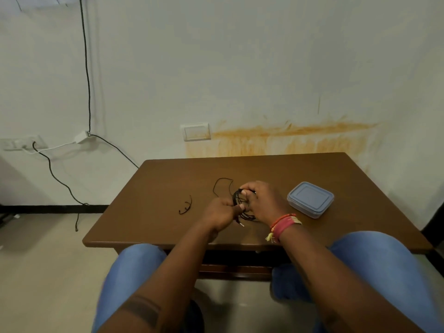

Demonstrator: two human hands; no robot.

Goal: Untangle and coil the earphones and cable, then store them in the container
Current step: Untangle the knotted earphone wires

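1. One short black cord (185, 207) lies loose at the table's (149, 212) left, apart from the hands; which part of the set it is I cannot tell, and it looks set aside for later.
2. The left hand (219, 213) pinches the coil's (242, 207) near side, seemingly to keep the loops from springing apart.
3. One tail (222, 186) trails from the coil over the table behind the hands, not yet wound.
4. The right hand (262, 203) grips the coil's far side, thumb over the loops, likely steadying it for winding.
5. One container (310, 199) sits at right, lid on, near the right hand; probably kept close for storing; nothing is stored yet.
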